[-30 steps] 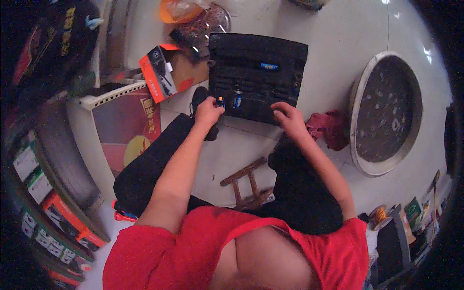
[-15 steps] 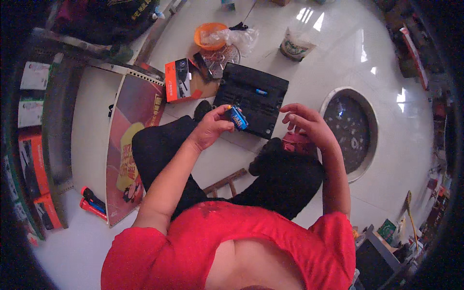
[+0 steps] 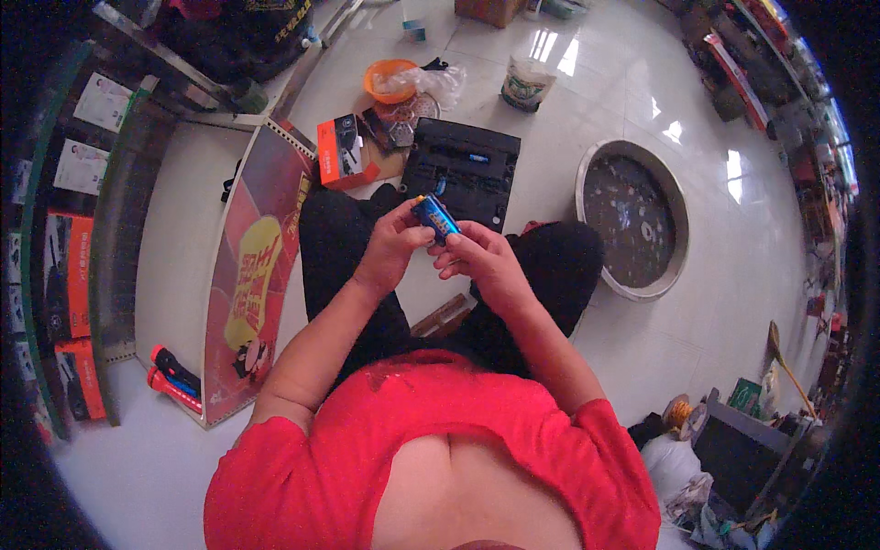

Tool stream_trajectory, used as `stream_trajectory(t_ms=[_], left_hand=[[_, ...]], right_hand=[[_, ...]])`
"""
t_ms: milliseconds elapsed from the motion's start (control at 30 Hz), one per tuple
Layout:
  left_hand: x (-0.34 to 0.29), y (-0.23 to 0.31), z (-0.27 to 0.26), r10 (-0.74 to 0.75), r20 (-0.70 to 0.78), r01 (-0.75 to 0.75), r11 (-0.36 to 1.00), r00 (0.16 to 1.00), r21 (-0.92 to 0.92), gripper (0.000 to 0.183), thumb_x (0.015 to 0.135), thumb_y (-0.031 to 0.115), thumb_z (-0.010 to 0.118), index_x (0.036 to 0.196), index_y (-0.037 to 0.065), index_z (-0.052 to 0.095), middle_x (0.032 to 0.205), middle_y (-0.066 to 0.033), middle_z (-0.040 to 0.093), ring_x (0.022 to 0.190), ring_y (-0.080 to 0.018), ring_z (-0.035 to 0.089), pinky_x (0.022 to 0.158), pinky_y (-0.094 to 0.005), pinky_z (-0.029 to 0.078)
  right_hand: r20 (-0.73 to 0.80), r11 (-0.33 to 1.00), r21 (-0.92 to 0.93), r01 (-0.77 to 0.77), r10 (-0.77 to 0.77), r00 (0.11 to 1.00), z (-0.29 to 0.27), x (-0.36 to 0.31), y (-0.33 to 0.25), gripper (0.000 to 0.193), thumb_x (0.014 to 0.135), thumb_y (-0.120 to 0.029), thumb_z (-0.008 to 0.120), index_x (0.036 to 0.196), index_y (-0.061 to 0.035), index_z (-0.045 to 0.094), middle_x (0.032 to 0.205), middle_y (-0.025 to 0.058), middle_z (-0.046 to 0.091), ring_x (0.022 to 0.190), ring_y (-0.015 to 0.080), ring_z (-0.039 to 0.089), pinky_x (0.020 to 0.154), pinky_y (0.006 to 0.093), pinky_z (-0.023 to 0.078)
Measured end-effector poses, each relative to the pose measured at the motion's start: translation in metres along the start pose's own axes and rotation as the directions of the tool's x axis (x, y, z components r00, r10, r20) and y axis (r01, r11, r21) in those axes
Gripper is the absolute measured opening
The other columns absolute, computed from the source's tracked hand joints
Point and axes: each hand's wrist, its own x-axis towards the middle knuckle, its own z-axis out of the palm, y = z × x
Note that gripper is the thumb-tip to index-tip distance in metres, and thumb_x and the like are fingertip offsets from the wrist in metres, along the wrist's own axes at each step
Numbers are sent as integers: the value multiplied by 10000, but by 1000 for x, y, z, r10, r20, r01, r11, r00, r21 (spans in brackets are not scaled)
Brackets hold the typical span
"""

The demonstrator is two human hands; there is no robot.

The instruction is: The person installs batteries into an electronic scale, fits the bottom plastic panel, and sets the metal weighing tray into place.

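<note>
My left hand (image 3: 392, 246) pinches a small pack of blue batteries (image 3: 436, 218) between thumb and fingers, with a yellow bit at its upper end. From the other side my right hand (image 3: 482, 264) closes its thumb and fingers on the lower end of the pack. Just beyond the hands a black plastic case (image 3: 495, 188) lies on the floor. A loose blue battery (image 3: 478, 158) rests on the case, and a second small blue piece (image 3: 440, 186) shows on its near part. How many batteries the pack has cannot be told.
Left of the case stand an opened orange-and-black box (image 3: 341, 151) and an orange bowl (image 3: 390, 81) with clear plastic. On the right is a round metal-rimmed basin (image 3: 587, 215). A printed display panel (image 3: 261, 266) stands on the left, and a bag (image 3: 527, 84) farther off.
My right hand has come in from the right and now meets the pack that my left hand holds. The view has shifted a little. The loose battery still lies on the case.
</note>
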Motion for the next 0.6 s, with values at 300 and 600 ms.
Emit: stream_trajectory(t_ms=[300, 600], left_hand=[[-51, 16, 17, 302, 121, -323, 825, 946, 464, 410, 697, 55, 679, 1094, 45, 576, 1020, -50, 577, 976, -165, 552, 909, -309, 426], [-85, 36, 16, 270, 56, -247, 754, 961, 609, 286, 782, 51, 623, 1068, 44, 629, 973, -52, 602, 870, -119, 575, 753, -254, 466]], right_hand=[[118, 917, 394, 56, -110, 987, 9, -32, 46, 348, 889, -195, 551, 1164, 10, 495, 985, 138, 603, 762, 197, 616, 678, 336, 515], [49, 938, 328, 114, -137, 989, 13, -37, 56, 360, 864, -185, 600, 1151, -9, 471, 939, 103, 591, 725, 174, 588, 653, 302, 490]])
